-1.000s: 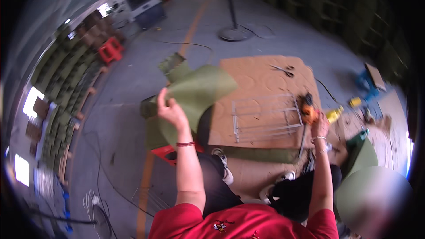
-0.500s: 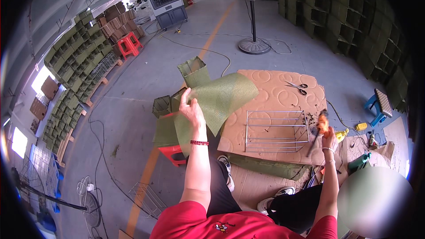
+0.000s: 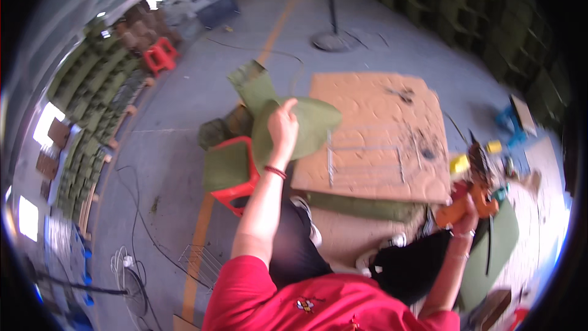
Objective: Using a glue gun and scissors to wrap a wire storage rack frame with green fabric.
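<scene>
My left hand [image 3: 284, 129] is closed on a green flexible sheet [image 3: 312, 124], which curves over the left edge of the cardboard-topped work surface [image 3: 367, 101]. At the right, my right hand [image 3: 465, 216] grips an orange gun-shaped tool [image 3: 453, 213] with a dark front part; blur hides its exact kind. A rectangular metal wire frame [image 3: 365, 165] lies on the cardboard between my hands. Beyond it are scissors [image 3: 401, 94], blurred, near the far right corner. Dark scraps [image 3: 427, 147] lie to the right of the frame.
A red stool [image 3: 252, 171] bearing green material stands left of the work surface, beside green open boxes [image 3: 254, 86]. A blue stool [image 3: 511, 121] is at the right. Cables cross the floor. Green boxes are stacked along both sides. A fan base [image 3: 334, 41] stands ahead.
The view has shifted. My right hand has moved right and nearer me with the orange tool, off the cardboard's edge. My left hand has drawn the green sheet inward, and it is now more curled.
</scene>
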{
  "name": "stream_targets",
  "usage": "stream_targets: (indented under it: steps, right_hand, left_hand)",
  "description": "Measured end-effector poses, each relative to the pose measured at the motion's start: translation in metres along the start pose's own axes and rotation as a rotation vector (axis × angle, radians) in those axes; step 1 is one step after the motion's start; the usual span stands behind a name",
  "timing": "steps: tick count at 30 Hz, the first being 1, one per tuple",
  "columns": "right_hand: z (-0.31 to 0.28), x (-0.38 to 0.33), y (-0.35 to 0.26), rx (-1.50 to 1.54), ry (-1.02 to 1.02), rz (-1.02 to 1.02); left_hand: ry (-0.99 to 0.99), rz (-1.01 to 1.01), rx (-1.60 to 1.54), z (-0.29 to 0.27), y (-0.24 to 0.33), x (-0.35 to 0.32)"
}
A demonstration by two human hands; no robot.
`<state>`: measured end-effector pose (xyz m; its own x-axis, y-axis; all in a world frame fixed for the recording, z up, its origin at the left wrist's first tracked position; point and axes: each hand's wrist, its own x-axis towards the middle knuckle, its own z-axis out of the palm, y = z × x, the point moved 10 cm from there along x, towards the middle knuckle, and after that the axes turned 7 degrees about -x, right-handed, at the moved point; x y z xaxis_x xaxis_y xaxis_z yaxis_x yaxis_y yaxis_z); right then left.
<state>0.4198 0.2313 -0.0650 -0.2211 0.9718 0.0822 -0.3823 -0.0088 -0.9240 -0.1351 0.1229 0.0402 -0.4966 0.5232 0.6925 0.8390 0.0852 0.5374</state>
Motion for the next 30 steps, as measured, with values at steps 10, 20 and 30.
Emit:
stream_targets:
  steps: [10,20,30]
  right_hand:
    - [0.147,-0.094,0.063,0.114,-0.201,0.253]
    - [0.226,-0.137,0.127,0.034,-0.514,0.433]
    - [0.245,-0.133,0.144,0.003,-0.484,0.409]
  left_hand:
    - [-0.441,0.076,-0.145,0.063,0.017,-0.02]
    - [-0.582,-0.065,-0.193,0.097,0.01,-0.045]
    - [-0.518,-0.012,-0.146,0.095,0.016,-0.051]
